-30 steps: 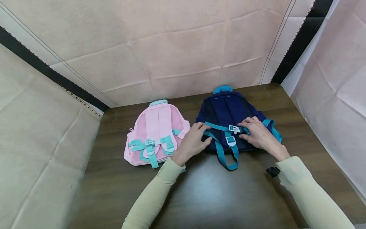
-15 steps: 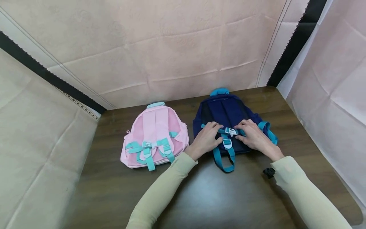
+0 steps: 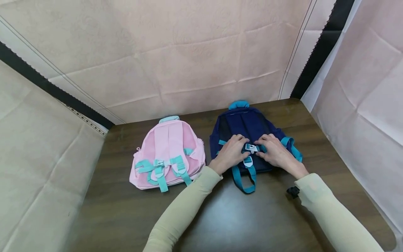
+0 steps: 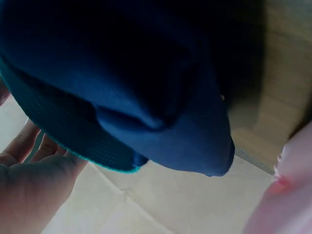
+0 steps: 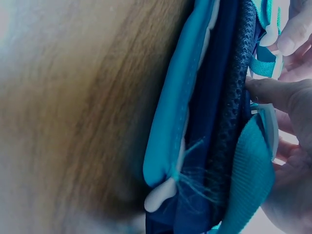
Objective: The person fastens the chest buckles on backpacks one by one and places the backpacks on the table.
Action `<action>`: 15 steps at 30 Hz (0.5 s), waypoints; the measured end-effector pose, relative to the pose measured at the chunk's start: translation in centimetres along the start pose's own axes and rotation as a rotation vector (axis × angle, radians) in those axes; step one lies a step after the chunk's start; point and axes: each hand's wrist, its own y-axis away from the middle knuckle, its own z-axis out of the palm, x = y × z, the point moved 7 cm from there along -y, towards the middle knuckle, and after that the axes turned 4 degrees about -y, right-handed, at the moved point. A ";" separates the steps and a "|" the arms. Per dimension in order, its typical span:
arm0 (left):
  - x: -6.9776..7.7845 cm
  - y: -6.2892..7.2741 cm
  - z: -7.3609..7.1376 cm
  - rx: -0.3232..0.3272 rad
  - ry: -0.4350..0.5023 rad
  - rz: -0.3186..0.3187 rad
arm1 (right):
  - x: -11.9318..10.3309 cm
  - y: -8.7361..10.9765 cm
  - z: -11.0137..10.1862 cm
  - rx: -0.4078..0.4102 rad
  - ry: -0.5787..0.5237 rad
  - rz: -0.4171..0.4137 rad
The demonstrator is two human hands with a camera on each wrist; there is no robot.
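A navy backpack (image 3: 244,122) lies with its strap side up on the right half of the table, its teal handle (image 3: 238,104) toward the back. Across its lower part runs a teal strap with a white buckle (image 3: 252,148). From the left, my left hand (image 3: 231,153) pinches the buckle's end, thumb and fingers curled. On the other side my right hand (image 3: 274,150) grips the right end of the same buckle. Below hangs a white strap adjuster (image 3: 248,161) with a teal strap loop (image 3: 245,183). In the left wrist view, navy fabric (image 4: 146,97) hides most of the fingertips.
A pink backpack (image 3: 168,140) with mint straps lies to the left, close to my left forearm. The brown wooden table (image 3: 239,224) ends at pale fabric walls (image 3: 189,63) behind and at the sides. A black wrist device (image 3: 293,191) hangs by my right cuff.
My left hand has moved right along the teal strap, from the backpack's left edge to the buckle. My right hand stays by the buckle. The head view has shifted slightly.
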 end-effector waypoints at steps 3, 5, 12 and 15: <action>-0.1 -0.4 0.5 0.003 -0.002 0.005 | 0.0 0.0 0.1 -0.004 0.002 -0.009; 0.5 0.0 -0.3 -0.018 -0.007 0.004 | -0.1 0.0 0.2 -0.008 0.001 -0.013; 2.5 1.4 -3.4 -0.047 -0.006 -0.009 | -0.1 -0.2 0.1 -0.030 -0.023 -0.031; 3.1 1.9 -4.7 -0.036 -0.004 0.001 | 0.0 -0.4 0.1 -0.041 -0.020 -0.040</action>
